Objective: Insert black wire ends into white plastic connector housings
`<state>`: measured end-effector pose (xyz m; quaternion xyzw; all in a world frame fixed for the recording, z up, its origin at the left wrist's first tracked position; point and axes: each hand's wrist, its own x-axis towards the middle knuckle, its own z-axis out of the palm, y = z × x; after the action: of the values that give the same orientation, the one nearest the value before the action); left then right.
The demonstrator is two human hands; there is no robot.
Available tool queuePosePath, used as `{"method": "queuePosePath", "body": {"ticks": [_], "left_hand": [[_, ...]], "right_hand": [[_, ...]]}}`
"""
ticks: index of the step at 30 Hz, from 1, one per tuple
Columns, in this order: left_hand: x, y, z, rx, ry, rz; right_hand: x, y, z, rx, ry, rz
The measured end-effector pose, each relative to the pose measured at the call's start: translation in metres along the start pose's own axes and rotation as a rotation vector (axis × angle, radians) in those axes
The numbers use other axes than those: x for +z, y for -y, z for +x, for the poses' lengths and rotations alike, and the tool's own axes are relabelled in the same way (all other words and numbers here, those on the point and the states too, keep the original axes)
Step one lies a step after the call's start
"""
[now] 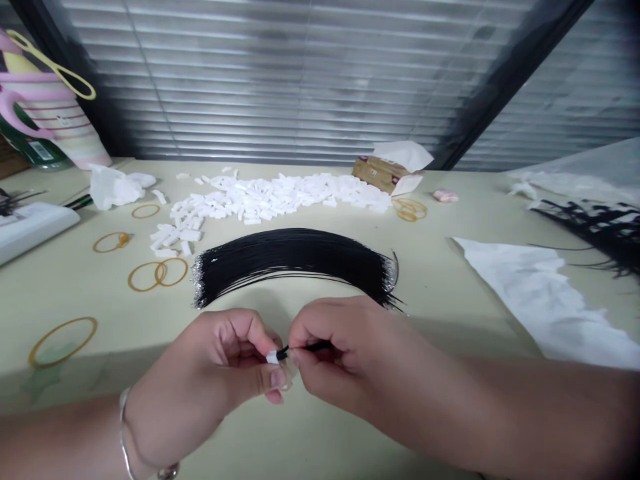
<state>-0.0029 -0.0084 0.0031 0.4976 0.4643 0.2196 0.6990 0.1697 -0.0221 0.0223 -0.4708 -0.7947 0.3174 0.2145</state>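
Note:
My left hand (pixel 220 373) is closed, pinching a small white plastic connector housing (pixel 273 357) between thumb and fingers. Close beside it, my right hand (pixel 340 353) grips a thin black wire (pixel 317 347) with thumb and forefinger. Black wire ends meet the housing between the two hands; how far they go in is hard to tell. Behind the hands lies a curved bundle of black wires (pixel 295 257) with silvery metal tips at both ends. Beyond that spreads a heap of loose white connector housings (pixel 280 195).
Yellow rubber bands (pixel 145 276) lie on the left of the table. A tissue pack (pixel 377 173) stands at the back. White paper (pixel 530 287) and more black wires (pixel 600 233) are on the right. At far left are a striped cup (pixel 65 123) and a white device (pixel 35 227).

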Motion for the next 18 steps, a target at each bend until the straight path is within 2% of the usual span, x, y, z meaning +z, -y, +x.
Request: {"method": "queuePosePath", "body": {"ticks": [3, 6, 11, 18], "left_hand": [[0.000, -0.001, 0.000, -0.015, -0.002, 0.001], [0.001, -0.003, -0.001, -0.030, 0.013, -0.020], [0.006, -0.002, -0.009, -0.024, 0.060, -0.042], [0.012, -0.001, -0.026, 0.015, 0.189, -0.039]], "right_hand": [[-0.001, 0.000, 0.001, -0.004, -0.008, -0.013], [-0.004, 0.001, -0.001, 0.000, 0.041, -0.021], [-0.011, 0.002, -0.011, -0.021, 0.028, -0.154], [-0.038, 0.007, -0.029, -0.105, -0.021, -0.333]]}}
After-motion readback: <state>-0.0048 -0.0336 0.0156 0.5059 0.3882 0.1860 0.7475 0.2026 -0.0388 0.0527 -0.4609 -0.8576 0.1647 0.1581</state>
